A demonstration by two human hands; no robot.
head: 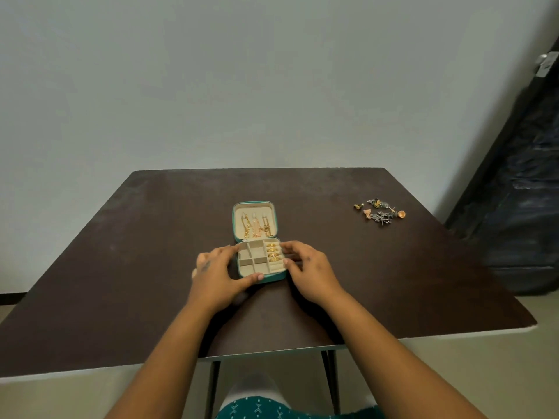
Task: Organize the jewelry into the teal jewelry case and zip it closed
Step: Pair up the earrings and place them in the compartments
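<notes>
While both hands bracket the open teal case (262,278), left hand (215,272) fingers curled on its near-left corner, right hand (305,269) pinching the right wall, steady it; loose earrings (379,213) wait far right of the fingers.

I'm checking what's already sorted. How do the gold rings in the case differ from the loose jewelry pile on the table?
The gold rings sit lined up in the right-hand slots of the teal case; the loose pile lies jumbled on the bare table, far to the right. The rings are all gold; the pile mixes dark silvery pieces with gold and peach ones. The rings lie between the left hand and right hand; nothing touches the pile. Both are small jewelry.
</notes>
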